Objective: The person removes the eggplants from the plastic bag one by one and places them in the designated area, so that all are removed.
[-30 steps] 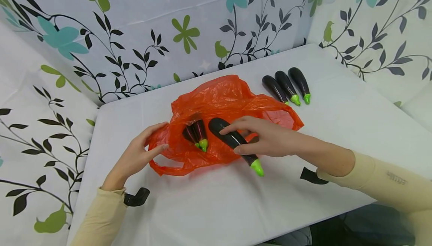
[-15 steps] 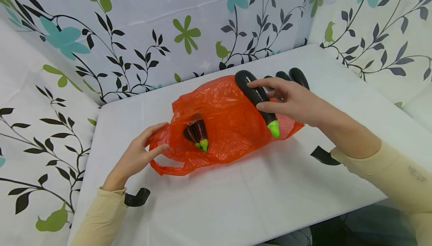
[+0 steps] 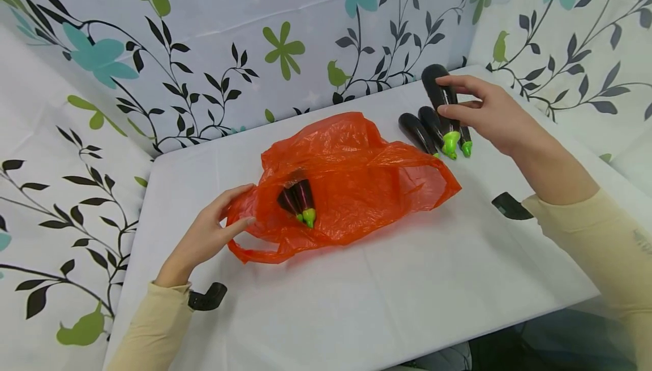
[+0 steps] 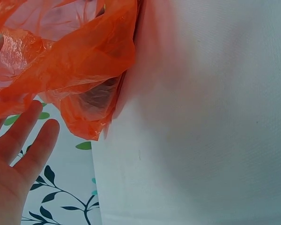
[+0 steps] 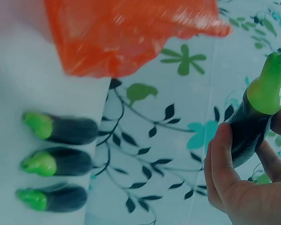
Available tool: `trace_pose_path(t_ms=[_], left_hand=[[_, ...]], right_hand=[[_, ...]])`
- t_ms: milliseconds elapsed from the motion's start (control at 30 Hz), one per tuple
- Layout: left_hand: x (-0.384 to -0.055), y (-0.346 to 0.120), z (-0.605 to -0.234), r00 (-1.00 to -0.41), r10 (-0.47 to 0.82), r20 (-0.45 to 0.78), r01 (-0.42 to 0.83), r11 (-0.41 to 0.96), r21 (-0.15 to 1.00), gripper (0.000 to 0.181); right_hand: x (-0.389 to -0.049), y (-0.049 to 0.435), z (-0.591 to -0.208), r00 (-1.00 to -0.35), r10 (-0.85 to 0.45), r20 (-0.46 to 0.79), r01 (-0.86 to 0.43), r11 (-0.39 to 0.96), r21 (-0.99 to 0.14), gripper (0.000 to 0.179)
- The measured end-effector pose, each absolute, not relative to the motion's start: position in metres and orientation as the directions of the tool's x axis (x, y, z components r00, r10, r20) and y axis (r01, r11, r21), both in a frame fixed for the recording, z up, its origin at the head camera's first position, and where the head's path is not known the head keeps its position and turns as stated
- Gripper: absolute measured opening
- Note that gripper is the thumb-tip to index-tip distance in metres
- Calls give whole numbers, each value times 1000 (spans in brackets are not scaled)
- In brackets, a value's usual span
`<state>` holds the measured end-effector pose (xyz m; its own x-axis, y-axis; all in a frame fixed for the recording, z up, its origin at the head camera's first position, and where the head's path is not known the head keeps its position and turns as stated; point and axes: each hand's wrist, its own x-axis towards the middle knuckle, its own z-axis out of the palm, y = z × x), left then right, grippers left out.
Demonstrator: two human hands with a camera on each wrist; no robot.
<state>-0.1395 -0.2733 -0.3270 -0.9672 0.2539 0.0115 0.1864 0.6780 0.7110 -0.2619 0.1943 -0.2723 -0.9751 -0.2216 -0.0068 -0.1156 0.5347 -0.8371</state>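
While holding a dark eggplant (image 3: 443, 98) up in the right hand (image 3: 489, 108), pinches its body between thumb and fingers, parted just enough to span its thickness (green stem end left free of the grip, pointing toward the near side in the head view). Holds it above the far right part of the white table (image 3: 316, 303), over three eggplants (image 5: 70, 161) lying there just beside one another; in the right wrist view, well apart from them. With the left hand (image 3: 209, 229), rests unclenched at the left edge of an orange-red plastic bag (image 3: 346, 190), touching the thin film with thumb and fingers spread wide and fairly straight. To be seen in the mouth of that bag, close together near the left thumb: two more eggplants (image 3: 304, 195), green ends likewise toward the near side.
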Motion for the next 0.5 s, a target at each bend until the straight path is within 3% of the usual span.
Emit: trace_pose_path(t_ms=[500], left_hand=[[-150,-290,-354,-959,282,14,209,675,707,60]], right_hand=[[-297,248,-308,-992,-39,-124,85,528,-845,60]])
